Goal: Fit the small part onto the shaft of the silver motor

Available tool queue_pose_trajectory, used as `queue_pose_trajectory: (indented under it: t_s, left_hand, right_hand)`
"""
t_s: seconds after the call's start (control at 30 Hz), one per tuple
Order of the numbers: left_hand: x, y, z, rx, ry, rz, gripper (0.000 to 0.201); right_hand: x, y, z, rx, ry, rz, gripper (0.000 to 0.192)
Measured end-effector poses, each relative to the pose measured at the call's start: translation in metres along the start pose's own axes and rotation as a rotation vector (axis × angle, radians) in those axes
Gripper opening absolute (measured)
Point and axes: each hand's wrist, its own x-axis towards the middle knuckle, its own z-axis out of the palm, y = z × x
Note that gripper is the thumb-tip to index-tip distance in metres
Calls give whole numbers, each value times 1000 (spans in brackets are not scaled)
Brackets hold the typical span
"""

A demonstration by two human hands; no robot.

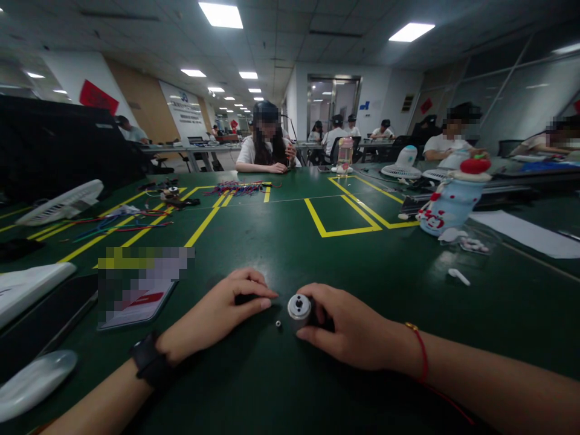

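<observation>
My right hand (351,329) rests on the green table (290,241) and grips a small motor (299,309), its silver round end with a short shaft facing left. My left hand (217,314), with a black watch on the wrist, lies beside it, fingers closed over a small dark object (244,298) that is mostly hidden. A tiny white ring-shaped part (278,324) lies on the table between the two hands, just below the motor's end.
A phone (136,302) and white items lie at the left. Coloured wires (240,188), a white fan (63,205), a decorated water bottle (451,202), paper (525,232) and small white bits (460,277) surround. Other people sit at the far side and neighbouring tables.
</observation>
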Motion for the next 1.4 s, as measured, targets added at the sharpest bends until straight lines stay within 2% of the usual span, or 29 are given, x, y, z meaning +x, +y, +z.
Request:
queue_pose_trajectory:
  t_s: [0.13, 0.27, 0.37, 0.47, 0.57, 0.67, 0.77, 0.93, 1.0, 1.17, 1.4]
  left_hand:
    - [2, -12, -4, 77, 116, -41, 23]
    - [2, -16, -3, 94, 134, -34, 23]
    - [-1, -11, -5, 81, 75, -21, 22]
    - [-5, -2, -6, 82, -34, 21, 32]
    - [-7, 7, -2, 85, -77, 46, 40]
    - [-6, 13, 5, 64, -65, 64, 21]
    - [-4, 18, 10, -23, -11, 64, 9]
    - [-3, 31, 11, -155, 262, 62, 13]
    - [-4, 38, 14, -148, 325, 86, 14]
    - [-5, 52, 23, -27, 316, 126, 19]
    - [-8, 56, 24, 52, 307, 126, 21]
  right_hand:
    - [0, -1, -1, -7, -3, 4, 35]
    - [-1, 0, -1, -6, -2, 6, 35]
    - [-1, 1, -1, 4, 2, 12, 34]
    - [-1, 2, 0, 9, 6, 19, 35]
    - [-1, 3, 1, 5, 18, 9, 34]
    - [0, 3, 1, 11, 18, 0, 33]
    - [0, 4, 2, 18, 14, 0, 33]
    - [2, 3, 3, -19, 17, -2, 32]
    - [2, 3, 4, -34, 24, -20, 30]
    - [3, 1, 5, -39, 37, -57, 33]
    - [3, 2, 5, -40, 43, -65, 32]
